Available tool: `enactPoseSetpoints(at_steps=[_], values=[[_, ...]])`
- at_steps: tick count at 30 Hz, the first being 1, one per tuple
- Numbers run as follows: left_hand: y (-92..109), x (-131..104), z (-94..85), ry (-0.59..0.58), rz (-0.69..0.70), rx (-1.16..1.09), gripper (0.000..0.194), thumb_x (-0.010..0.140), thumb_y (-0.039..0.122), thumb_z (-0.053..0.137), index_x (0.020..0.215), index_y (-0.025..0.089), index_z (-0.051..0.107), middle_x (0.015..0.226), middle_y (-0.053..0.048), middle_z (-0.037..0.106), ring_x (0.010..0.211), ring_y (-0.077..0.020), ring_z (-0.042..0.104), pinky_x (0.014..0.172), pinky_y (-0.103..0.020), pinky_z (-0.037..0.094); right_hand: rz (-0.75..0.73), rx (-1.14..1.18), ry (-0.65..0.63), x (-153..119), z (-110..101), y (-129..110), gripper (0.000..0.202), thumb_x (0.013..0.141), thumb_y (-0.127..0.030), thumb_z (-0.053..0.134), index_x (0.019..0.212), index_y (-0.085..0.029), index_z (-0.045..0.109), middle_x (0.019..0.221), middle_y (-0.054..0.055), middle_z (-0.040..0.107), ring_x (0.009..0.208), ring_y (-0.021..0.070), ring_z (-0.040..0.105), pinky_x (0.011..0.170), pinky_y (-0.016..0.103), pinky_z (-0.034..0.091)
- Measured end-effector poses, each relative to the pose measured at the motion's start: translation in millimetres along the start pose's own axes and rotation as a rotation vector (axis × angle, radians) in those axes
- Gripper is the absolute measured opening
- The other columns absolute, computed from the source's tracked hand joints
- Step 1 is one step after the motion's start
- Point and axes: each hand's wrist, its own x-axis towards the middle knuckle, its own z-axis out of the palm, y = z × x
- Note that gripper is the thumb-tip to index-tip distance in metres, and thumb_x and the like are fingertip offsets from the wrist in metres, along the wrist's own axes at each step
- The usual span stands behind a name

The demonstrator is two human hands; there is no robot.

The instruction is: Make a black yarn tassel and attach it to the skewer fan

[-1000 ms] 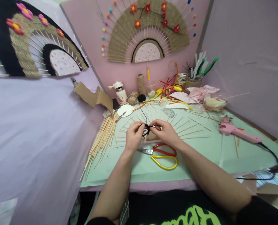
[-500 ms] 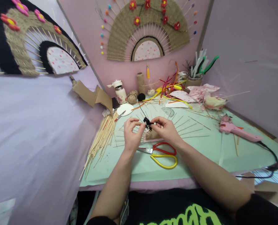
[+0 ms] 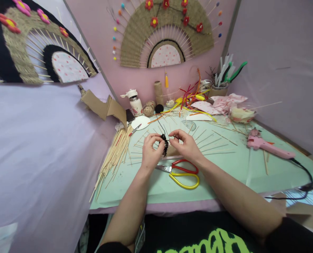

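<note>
Black yarn bundle (image 3: pixel 165 148), loose and loopy, hanging from the left hand's pinch above the pale green counter (image 3: pixel 135 193).
The left hand's (image 3: pixel 151 151) grip clasps the bundle's top between thumb and fingers; the right hand (image 3: pixel 188 148) is just to the right, fingers curled by a thin dark strand, though whether its grip holds it I cannot tell. A strand runs far to a round black yarn ball (image 3: pixel 159 108). Below lie slim wooden sticks (image 3: pixel 219 152) fanned out and, nearer, metal scissors (image 3: pixel 167 168) with looped red and yellow handles. Half a second ago the left fingers were spread and the bundle sat between both hands.
</note>
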Motion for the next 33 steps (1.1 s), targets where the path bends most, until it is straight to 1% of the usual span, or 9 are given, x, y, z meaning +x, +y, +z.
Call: enactPoseSetpoints(at_steps=[7, 11, 15, 17, 20, 24, 27, 30, 33], values=[[3.1, -1.5, 1.6, -0.106, 0.022, -0.044, 0.009, 0.080, 0.016, 0.060, 0.072, 0.021, 0.062, 0.098, -0.007, 0.062, 0.099, -0.0203, 0.059, 0.092, -0.034, 0.043, 0.062, -0.027, -0.065, 0.0, 2.6, 7.0, 0.014, 0.077, -0.033, 0.061, 0.077, -0.020, 0.062, 0.059, -0.004, 0.046, 0.057, 0.0124, 0.041, 0.056, 0.027, 0.032], [-0.2, -1.2, 1.5, -0.093, -0.037, -0.092, 0.008, 0.079, 0.018, 0.061, 0.072, 0.020, 0.063, 0.100, -0.007, 0.063, 0.101, -0.0203, 0.058, 0.094, -0.033, 0.042, 0.200, 0.217, -0.055, 2.4, 2.2, 6.4, 0.018, 0.071, -0.036, 0.065, 0.070, -0.019, 0.059, 0.060, -0.004, 0.050, 0.056, 0.0114, 0.041, 0.055, 0.026, 0.031], [-7.6, -0.7, 2.3, -0.114, -0.129, -0.191, 0.008, 0.080, 0.021, 0.060, 0.073, 0.019, 0.063, 0.102, -0.008, 0.062, 0.102, -0.0204, 0.058, 0.089, -0.033, 0.044, 0.351, 0.481, -0.084, 6.1, 0.8, 8.2, 0.018, 0.066, -0.034, 0.067, 0.067, -0.018, 0.058, 0.054, -0.006, 0.046, 0.053, 0.0094, 0.038, 0.053, 0.025, 0.027], [-9.1, -0.8, 2.8, -0.123, -0.122, -0.194, 0.007, 0.080, 0.020, 0.060, 0.073, 0.019, 0.063, 0.102, -0.008, 0.062, 0.102, -0.0203, 0.058, 0.089, -0.033, 0.044, 0.358, 0.493, -0.103, 7.2, 0.4, 9.7, 0.018, 0.067, -0.033, 0.066, 0.065, -0.018, 0.058, 0.053, -0.006, 0.045, 0.053, 0.0092, 0.037, 0.053, 0.025, 0.026], [-7.4, -1.6, 3.7, -0.117, -0.049, -0.124, 0.006, 0.079, 0.018, 0.062, 0.073, 0.019, 0.064, 0.101, -0.007, 0.062, 0.102, -0.0198, 0.059, 0.094, -0.035, 0.043, 0.345, 0.427, -0.123, 6.7, 0.4, 8.9, 0.019, 0.069, -0.036, 0.066, 0.067, -0.017, 0.061, 0.055, -0.005, 0.046, 0.055, 0.0100, 0.038, 0.054, 0.026, 0.028], [-5.3, -2.6, 5.4, -0.130, 0.017, -0.055, 0.006, 0.079, 0.016, 0.063, 0.073, 0.020, 0.064, 0.100, -0.007, 0.062, 0.101, -0.0191, 0.059, 0.095, -0.035, 0.043, 0.375, 0.423, -0.088, 4.7, 1.6, 5.1, 0.018, 0.064, -0.034, 0.071, 0.068, -0.018, 0.062, 0.058, -0.004, 0.051, 0.056, 0.0103, 0.041, 0.055, 0.026, 0.029], [-6.8, -2.4, 6.2, -0.115, -0.003, -0.037, 0.002, 0.080, 0.021, 0.064, 0.080, 0.020, 0.066, 0.101, -0.007, 0.062, 0.102, -0.0195, 0.058, 0.094, -0.035, 0.043, 0.364, 0.486, -0.055, 4.2, 3.6, 4.9, 0.017, 0.063, -0.031, 0.071, 0.068, -0.018, 0.061, 0.058, -0.005, 0.051, 0.055, 0.0091, 0.040, 0.055, 0.025, 0.028], [-8.8, -1.4, 5.9, -0.099, -0.044, -0.067, 0.010, 0.080, 0.029, 0.067, 0.085, 0.020, 0.068, 0.101, -0.007, 0.064, 0.103, -0.0205, 0.058, 0.090, -0.034, 0.044, 0.369, 0.556, -0.070, 3.8, 6.2, 6.7, 0.017, 0.062, -0.029, 0.072, 0.070, -0.018, 0.061, 0.057, -0.006, 0.050, 0.054, 0.0083, 0.040, 0.055, 0.025, 0.029], [-9.8, -0.2, 5.6, -0.104, -0.108, -0.210, 0.011, 0.078, 0.030, 0.068, 0.078, 0.019, 0.068, 0.100, -0.008, 0.063, 0.100, -0.0204, 0.059, 0.082, -0.032, 0.046, 0.416, 0.630, -0.119, 2.8, 8.2, 7.3, 0.018, 0.062, -0.027, 0.073, 0.072, -0.019, 0.060, 0.057, -0.007, 0.049, 0.053, 0.0086, 0.040, 0.054, 0.025, 0.031]])
